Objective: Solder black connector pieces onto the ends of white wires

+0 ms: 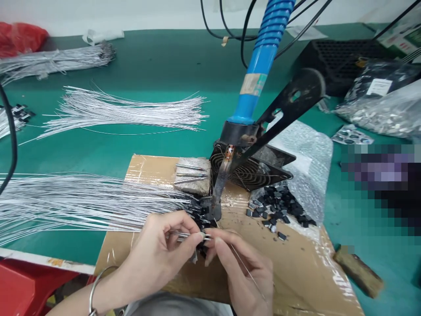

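Note:
Below the tip of an upright soldering iron [222, 180] with a blue handle, both hands meet. My left hand [166, 259] pinches the ends of a few thin white wires. My right hand [241, 267] has thumb and forefinger closed near those wire ends, and a thin solder-like strand [245, 266] runs across its palm. Whatever sits between the right fingertips is too small to make out. A long bundle of white wires [98, 202] with black connectors at its right end lies just beyond my left hand. Small black connectors [281, 204] are heaped to the right.
Cardboard [296, 272] lies under the work. Behind the iron are a black fan [253, 169] and a pad with metal tips [192, 175]. Another wire bundle [131, 109] lies farther back. At right are a bubble-wrap sheet [315, 153], plastic bags [384, 103] and a brown block [358, 272].

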The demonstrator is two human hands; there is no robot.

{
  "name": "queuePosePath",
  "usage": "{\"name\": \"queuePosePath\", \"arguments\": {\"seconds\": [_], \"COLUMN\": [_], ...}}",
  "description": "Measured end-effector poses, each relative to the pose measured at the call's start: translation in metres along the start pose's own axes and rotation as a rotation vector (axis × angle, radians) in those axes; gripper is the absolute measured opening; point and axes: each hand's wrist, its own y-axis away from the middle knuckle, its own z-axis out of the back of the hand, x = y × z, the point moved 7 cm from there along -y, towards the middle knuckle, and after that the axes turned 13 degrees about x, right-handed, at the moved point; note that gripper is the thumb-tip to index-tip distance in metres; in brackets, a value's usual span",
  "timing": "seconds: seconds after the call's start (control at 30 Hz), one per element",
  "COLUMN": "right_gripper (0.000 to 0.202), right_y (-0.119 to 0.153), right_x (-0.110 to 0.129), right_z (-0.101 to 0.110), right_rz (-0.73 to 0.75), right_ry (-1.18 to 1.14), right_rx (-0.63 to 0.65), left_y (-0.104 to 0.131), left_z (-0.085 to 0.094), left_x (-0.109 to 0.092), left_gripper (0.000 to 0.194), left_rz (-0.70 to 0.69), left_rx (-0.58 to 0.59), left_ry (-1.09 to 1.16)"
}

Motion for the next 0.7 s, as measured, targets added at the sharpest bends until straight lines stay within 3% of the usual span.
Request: {"name": "queuePosePath", "arguments": {"seconds": [0.13, 0.3, 0.7], "right_gripper": [0.012, 0.008, 0.022], "right_y": [-0.003, -0.008, -0.004], "right_x": [-0.011, -0.015, -0.012], "right_z": [-0.004, -0.007, -0.013], "right_rz": [-0.053, 0.022, -0.194], "right_ry": [-0.162, -0.222, -0.367], "right_rx": [0.074, 0.179, 0.047], "left_y": [0.001, 0.002, 0.003], "left_z": [-0.001, 0.000, -0.002], "left_x": [0.004, 0.007, -0.001], "left_gripper": [0.030, 0.033, 0.030], "left_rz": [-0.006, 0.003, -0.031], "left_rx": [0.005, -0.027, -0.017], "left_ry": [0.000, -0.059, -0.114]}}
